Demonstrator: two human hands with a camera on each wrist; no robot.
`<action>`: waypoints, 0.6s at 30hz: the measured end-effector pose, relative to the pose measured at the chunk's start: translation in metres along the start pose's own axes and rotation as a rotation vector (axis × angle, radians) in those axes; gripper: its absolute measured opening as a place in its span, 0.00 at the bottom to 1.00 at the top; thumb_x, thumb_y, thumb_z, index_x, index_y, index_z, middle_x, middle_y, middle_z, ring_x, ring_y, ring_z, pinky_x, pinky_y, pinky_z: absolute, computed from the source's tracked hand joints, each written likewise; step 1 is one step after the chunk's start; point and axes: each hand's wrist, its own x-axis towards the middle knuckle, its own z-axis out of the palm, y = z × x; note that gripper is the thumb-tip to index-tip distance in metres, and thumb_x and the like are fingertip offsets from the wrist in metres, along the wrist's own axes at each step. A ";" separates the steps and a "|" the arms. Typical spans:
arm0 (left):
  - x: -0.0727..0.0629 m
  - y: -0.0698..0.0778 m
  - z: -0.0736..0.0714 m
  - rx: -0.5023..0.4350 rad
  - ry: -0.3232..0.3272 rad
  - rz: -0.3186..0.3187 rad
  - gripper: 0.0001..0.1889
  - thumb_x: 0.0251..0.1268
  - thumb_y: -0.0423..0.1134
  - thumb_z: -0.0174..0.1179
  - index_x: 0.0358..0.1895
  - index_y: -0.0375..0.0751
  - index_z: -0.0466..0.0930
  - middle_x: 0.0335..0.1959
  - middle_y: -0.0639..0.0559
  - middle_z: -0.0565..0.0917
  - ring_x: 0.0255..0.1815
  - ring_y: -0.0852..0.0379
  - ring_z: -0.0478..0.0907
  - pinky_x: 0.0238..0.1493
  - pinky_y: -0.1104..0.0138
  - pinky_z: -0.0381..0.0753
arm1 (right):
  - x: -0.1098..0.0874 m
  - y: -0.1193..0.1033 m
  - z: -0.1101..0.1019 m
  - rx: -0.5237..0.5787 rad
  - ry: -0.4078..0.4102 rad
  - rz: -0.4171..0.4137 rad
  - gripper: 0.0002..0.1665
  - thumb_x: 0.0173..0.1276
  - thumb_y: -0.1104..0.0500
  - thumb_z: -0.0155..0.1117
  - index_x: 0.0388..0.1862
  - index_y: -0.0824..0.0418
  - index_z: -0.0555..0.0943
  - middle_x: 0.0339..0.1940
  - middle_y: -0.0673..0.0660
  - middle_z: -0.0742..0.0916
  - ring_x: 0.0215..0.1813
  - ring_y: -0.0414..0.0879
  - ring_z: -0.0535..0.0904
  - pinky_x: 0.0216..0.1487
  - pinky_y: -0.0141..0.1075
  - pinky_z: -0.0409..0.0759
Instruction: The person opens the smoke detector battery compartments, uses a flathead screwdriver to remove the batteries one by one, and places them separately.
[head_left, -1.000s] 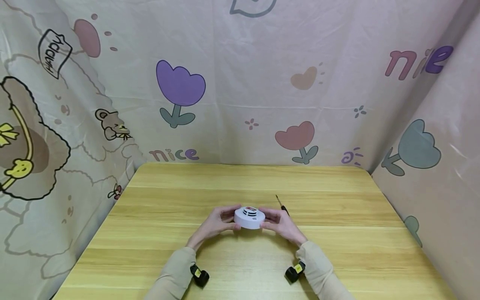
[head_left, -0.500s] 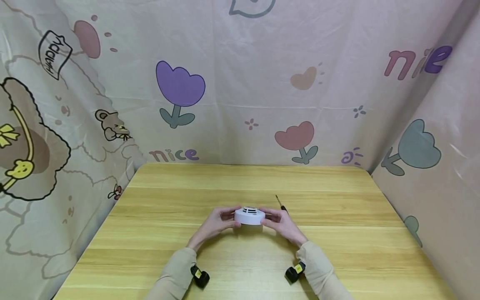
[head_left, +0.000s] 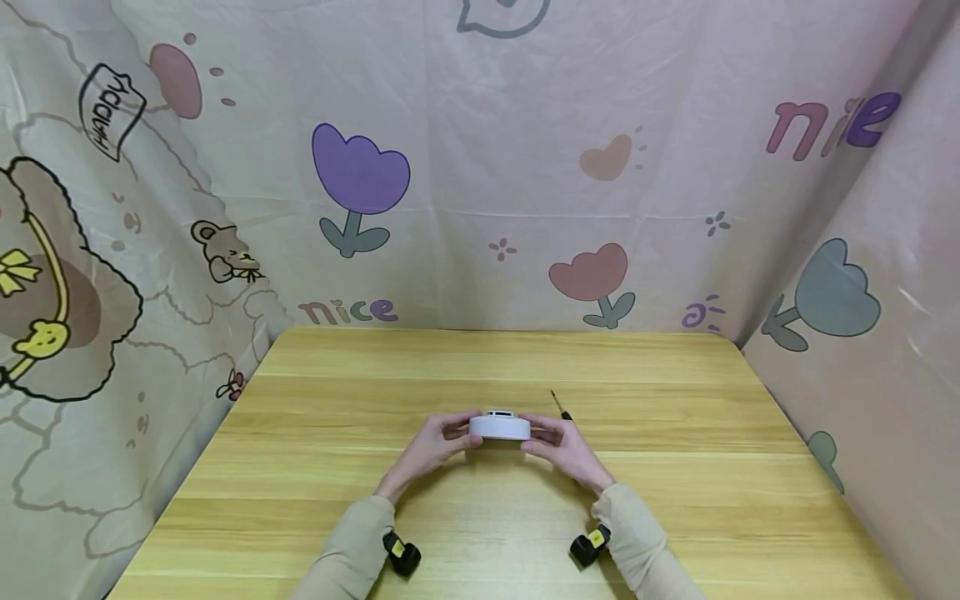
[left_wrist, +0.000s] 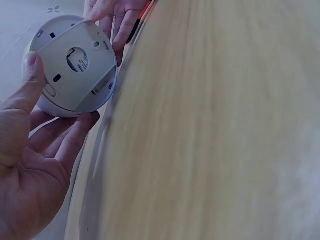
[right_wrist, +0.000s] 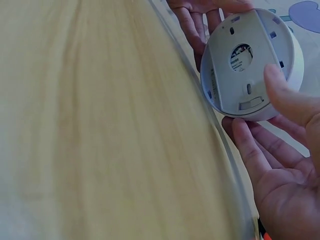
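Observation:
A round white smoke detector is held up above the table between both hands, its slotted dome on top. My left hand pinches the left rim with thumb and fingers, and my right hand grips the opposite rim in the same way. Both wrist views look at its underside: a flat mounting plate with small slots and a round opening in the middle. Through that opening a printed label shows, too small to read. Each thumb lies at the plate side.
A thin screwdriver with a dark handle lies on the wooden table just beyond the right hand, partly hidden by it. Patterned cloth hangs behind the table and along both sides. A black camera is strapped to each wrist.
The smoke detector has been tilted so its top, with the red label, turns away from the head view and it now appears nearly edge-on. Both hands keep their hold in about the same place.

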 end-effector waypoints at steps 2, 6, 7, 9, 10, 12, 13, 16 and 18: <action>0.000 0.000 0.000 -0.001 0.006 -0.005 0.30 0.70 0.42 0.63 0.69 0.28 0.71 0.66 0.28 0.76 0.64 0.35 0.79 0.60 0.64 0.85 | 0.000 0.000 0.000 -0.012 0.011 0.006 0.35 0.69 0.65 0.66 0.70 0.76 0.67 0.67 0.79 0.75 0.65 0.72 0.76 0.60 0.32 0.84; 0.000 0.000 0.001 0.010 0.028 -0.018 0.29 0.70 0.43 0.62 0.68 0.27 0.72 0.65 0.29 0.77 0.62 0.36 0.81 0.57 0.64 0.87 | -0.001 0.000 0.001 -0.061 0.042 0.021 0.33 0.68 0.65 0.66 0.69 0.75 0.70 0.64 0.77 0.78 0.62 0.68 0.80 0.60 0.31 0.84; 0.000 0.000 0.001 0.012 0.035 -0.022 0.29 0.71 0.44 0.61 0.67 0.27 0.72 0.64 0.29 0.78 0.61 0.37 0.81 0.56 0.65 0.87 | -0.001 0.000 0.001 -0.072 0.050 0.025 0.32 0.68 0.65 0.66 0.68 0.75 0.70 0.63 0.77 0.79 0.61 0.67 0.81 0.60 0.31 0.84; 0.000 0.000 0.002 0.011 0.044 -0.031 0.28 0.71 0.44 0.61 0.67 0.27 0.73 0.63 0.29 0.79 0.59 0.37 0.83 0.54 0.65 0.88 | -0.001 -0.001 0.002 -0.090 0.065 0.032 0.31 0.68 0.64 0.67 0.67 0.74 0.72 0.62 0.75 0.81 0.60 0.64 0.83 0.60 0.30 0.84; 0.000 0.000 0.003 0.005 0.046 -0.033 0.28 0.71 0.44 0.61 0.66 0.26 0.73 0.62 0.29 0.79 0.58 0.38 0.83 0.53 0.65 0.88 | -0.001 -0.001 0.002 -0.094 0.071 0.035 0.31 0.68 0.63 0.67 0.67 0.74 0.72 0.61 0.75 0.82 0.59 0.63 0.84 0.60 0.30 0.84; 0.001 -0.001 0.003 -0.012 0.049 -0.036 0.28 0.71 0.43 0.61 0.66 0.26 0.73 0.61 0.28 0.80 0.57 0.38 0.84 0.53 0.65 0.89 | -0.001 -0.001 0.002 -0.105 0.080 0.041 0.30 0.68 0.63 0.67 0.66 0.73 0.73 0.60 0.74 0.83 0.58 0.60 0.85 0.60 0.29 0.84; 0.001 -0.001 0.004 -0.021 0.049 -0.035 0.27 0.71 0.43 0.61 0.65 0.26 0.73 0.61 0.28 0.80 0.56 0.38 0.84 0.53 0.65 0.89 | -0.001 0.000 0.002 -0.105 0.084 0.044 0.30 0.68 0.63 0.67 0.66 0.73 0.73 0.60 0.74 0.83 0.58 0.59 0.85 0.60 0.29 0.84; 0.002 -0.002 0.004 -0.036 0.053 -0.033 0.27 0.71 0.42 0.61 0.65 0.25 0.74 0.60 0.27 0.80 0.55 0.38 0.85 0.53 0.65 0.89 | 0.000 0.000 0.002 -0.099 0.089 0.045 0.30 0.68 0.64 0.67 0.66 0.73 0.74 0.59 0.74 0.83 0.57 0.58 0.86 0.58 0.28 0.84; 0.002 -0.002 0.005 -0.030 0.061 -0.033 0.26 0.71 0.41 0.61 0.64 0.25 0.74 0.60 0.28 0.81 0.55 0.38 0.85 0.52 0.65 0.89 | 0.000 0.001 0.002 -0.093 0.088 0.044 0.29 0.68 0.64 0.67 0.66 0.74 0.74 0.59 0.74 0.83 0.57 0.58 0.86 0.58 0.27 0.84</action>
